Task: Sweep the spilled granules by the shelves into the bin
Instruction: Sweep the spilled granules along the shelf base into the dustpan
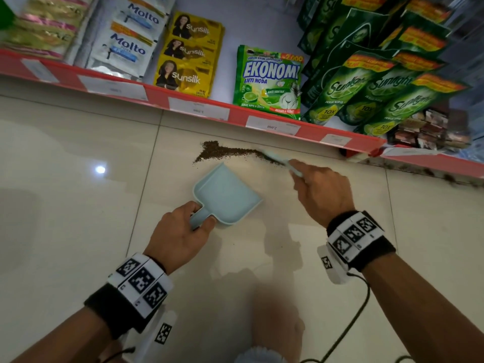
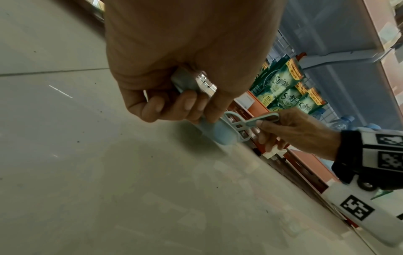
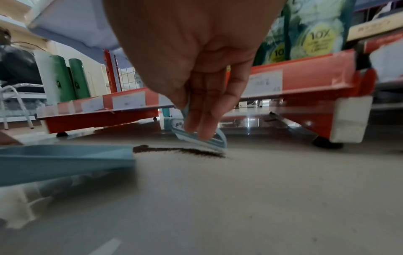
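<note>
Left hand (image 1: 180, 227) curled round the stubby handle of the pale blue dustpan (image 1: 227, 195), pan flat on the tiled floor (image 1: 78, 205), mouth angled up toward the shelf. Just beyond the pan's lip, a dark streak of granules (image 1: 225, 151), thick at its left end, thinning rightward along the floor near the red shelf edge (image 1: 204, 111). At the streak's right tip, small blue brush (image 3: 202, 140) down on the tiles, pinched between fingers and thumb of right hand (image 1: 320, 191).
</note>
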A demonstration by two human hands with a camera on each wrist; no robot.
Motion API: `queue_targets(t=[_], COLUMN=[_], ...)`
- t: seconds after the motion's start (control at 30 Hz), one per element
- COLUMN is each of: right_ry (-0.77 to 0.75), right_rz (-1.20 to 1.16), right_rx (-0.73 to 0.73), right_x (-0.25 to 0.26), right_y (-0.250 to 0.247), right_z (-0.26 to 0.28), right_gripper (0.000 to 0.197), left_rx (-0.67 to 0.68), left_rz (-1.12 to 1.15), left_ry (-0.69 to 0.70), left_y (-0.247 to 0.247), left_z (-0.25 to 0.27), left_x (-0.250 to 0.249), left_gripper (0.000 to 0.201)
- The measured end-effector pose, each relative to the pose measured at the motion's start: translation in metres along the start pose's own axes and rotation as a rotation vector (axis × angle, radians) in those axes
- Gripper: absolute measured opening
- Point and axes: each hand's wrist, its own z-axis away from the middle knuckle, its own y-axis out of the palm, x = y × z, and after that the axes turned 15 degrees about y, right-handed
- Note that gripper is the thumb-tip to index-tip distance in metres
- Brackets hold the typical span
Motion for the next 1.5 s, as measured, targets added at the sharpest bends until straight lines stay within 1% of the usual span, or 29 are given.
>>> queue_targets(t=[0.1, 0.17, 0.2, 0.27, 0.37, 0.43, 0.5, 0.57, 0.63, 0.67, 0.7, 0.73, 0.77, 0.8, 0.87, 0.97, 1.03, 1.1, 1.17, 1.2, 1.27, 1.33, 1.37, 1.43, 1.5], right_ry=[0.156, 0.241, 0.248, 0.189, -0.029, -0.134, -0.13, -0.047, 0.107, 0.209, 0.309, 0.386, 0.417, 0.397, 0.282, 0.12, 0.06, 0.064, 0.125, 0.17, 0.265, 0.348, 0.36, 0.292, 0.183], right_rz=[0.128, 0.198, 0.215, 0.195, 0.103, 0.107, 0.109, 0.117, 0.183, 0.216, 0.248, 0.28, 0.298, 0.292, 0.209, 0.074, 0.028, 0.023, 0.073, 0.125, 0.244, 0.278, 0.283, 0.283, 0.215], right_rx=[-0.112, -0.108, -0.073, 0.034, 0.126, 0.103, 0.01, -0.12, -0.232, -0.228, -0.184, -0.119, -0.057, -0.021, 0.018, 0.075, 0.069, 0.0, -0.095, -0.118, -0.114, -0.069, -0.042, 0.006, 0.041], right_x=[-0.01, -0.009, -0.005, 0.008, 0.032, 0.041, 0.039, 0.028, 0.014, 0.007, 0.003, -0.001, -0.002, 0.001, 0.017, 0.053, 0.066, 0.066, 0.053, 0.043, 0.025, 0.014, 0.014, 0.021, 0.038], right_y=[-0.002, 0.0, 0.004, 0.013, 0.022, 0.02, 0.013, 0.004, -0.006, -0.01, -0.012, -0.012, -0.01, -0.008, -0.005, -0.004, -0.006, -0.014, -0.023, -0.026, -0.029, -0.027, -0.025, -0.017, -0.009], right_z=[-0.018, -0.032, -0.037, -0.04, -0.023, -0.009, 0.001, 0.004, 0.005, 0.004, 0.003, 0.001, 0.0, 0.0, 0.005, 0.017, 0.02, 0.015, 0.005, -0.002, -0.017, -0.029, -0.031, -0.029, -0.016], right_gripper=[0.025, 0.022, 0.023, 0.026, 0.034, 0.039, 0.037, 0.033, 0.026, 0.021, 0.02, 0.023, 0.028, 0.031, 0.034, 0.031, 0.029, 0.032, 0.036, 0.036, 0.032, 0.03, 0.03, 0.029, 0.026], left_rx=[-0.004, 0.002, 0.005, 0.004, -0.004, -0.009, -0.018, -0.022, -0.022, -0.021, -0.02, -0.018, -0.014, -0.01, -0.006, -0.003, -0.006, -0.015, -0.028, -0.035, -0.044, -0.039, -0.033, -0.028, -0.026], left_rz=[-0.01, -0.016, -0.02, -0.025, -0.021, -0.017, -0.007, 0.001, 0.002, 0.004, 0.01, 0.016, 0.017, 0.011, -0.001, -0.006, -0.007, -0.001, 0.006, 0.012, 0.017, 0.003, -0.006, -0.003, 0.006], left_ry=[-0.006, -0.01, -0.011, -0.009, -0.004, -0.008, -0.017, -0.025, -0.026, -0.028, -0.028, -0.026, -0.022, -0.019, -0.01, -0.004, -0.01, -0.018, -0.023, -0.028, -0.039, -0.039, -0.035, -0.026, -0.021], left_y=[0.0, 0.0, 0.0, 0.001, -0.001, -0.003, -0.005, -0.006, -0.007, -0.007, -0.007, -0.007, -0.006, -0.006, -0.005, -0.006, -0.008, -0.012, -0.016, -0.017, -0.019, -0.019, -0.018, -0.017, -0.017], left_z=[0.001, 0.002, 0.002, 0.002, 0.003, 0.005, 0.007, 0.008, 0.008, 0.008, 0.008, 0.008, 0.007, 0.007, 0.006, 0.007, 0.009, 0.012, 0.013, 0.014, 0.014, 0.013, 0.013, 0.012, 0.011], left_x=[0.003, 0.004, 0.004, 0.004, 0.005, 0.007, 0.01, 0.012, 0.014, 0.014, 0.014, 0.014, 0.014, 0.013, 0.011, 0.009, 0.009, 0.01, 0.012, 0.013, 0.013, 0.013, 0.012, 0.01, 0.009], left_gripper=[0.024, 0.024, 0.024, 0.023, 0.021, 0.022, 0.022, 0.022, 0.021, 0.021, 0.021, 0.021, 0.021, 0.021, 0.022, 0.023, 0.023, 0.023, 0.023, 0.023, 0.023, 0.024, 0.024, 0.024, 0.023])
